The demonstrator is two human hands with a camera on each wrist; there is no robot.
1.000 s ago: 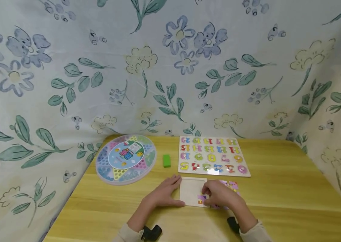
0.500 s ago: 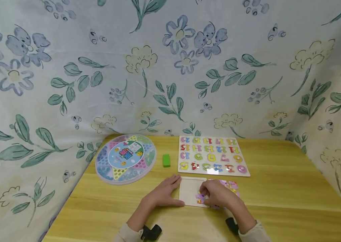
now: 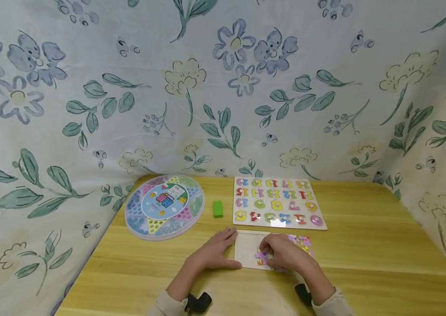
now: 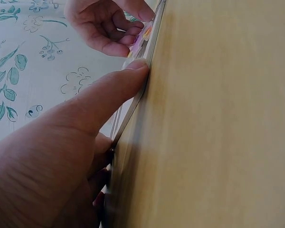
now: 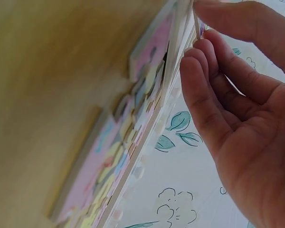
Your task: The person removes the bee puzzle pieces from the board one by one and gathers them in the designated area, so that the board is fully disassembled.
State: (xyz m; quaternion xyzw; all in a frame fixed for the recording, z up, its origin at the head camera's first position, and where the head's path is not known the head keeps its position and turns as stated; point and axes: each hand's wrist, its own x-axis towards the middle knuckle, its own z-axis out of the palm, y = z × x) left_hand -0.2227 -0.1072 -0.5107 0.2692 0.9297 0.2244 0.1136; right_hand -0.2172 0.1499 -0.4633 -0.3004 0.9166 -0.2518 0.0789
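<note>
A shallow square wooden puzzle tray [image 3: 246, 246] lies flat before me. My left hand [image 3: 218, 251] spans its left side, fingers reaching the far corner and thumb pressing the near edge; the left wrist view shows that thumb [image 4: 118, 85] on the rim. Over the tray's near right part, my right hand [image 3: 285, 253] pinches a purple and orange jigsaw piece [image 3: 261, 256] between thumb and fingers. From the right wrist, only the thin edge of this piece [image 5: 197, 26] shows. More pink and yellow jigsaw pieces [image 3: 305, 242] lie right of the tray, partly hidden by the right hand.
Behind the tray lies a number puzzle board [image 3: 278, 224]. A green block [image 3: 217, 209] stands left of it, and a round star-patterned game board [image 3: 164, 208] sits farther left. The wooden table [image 3: 365, 250] meets a floral cloth [image 3: 223, 87] at the back.
The right hand has shifted slightly left over the tray, and the pinched jigsaw piece has moved left and turned a little. The left hand stays in place.
</note>
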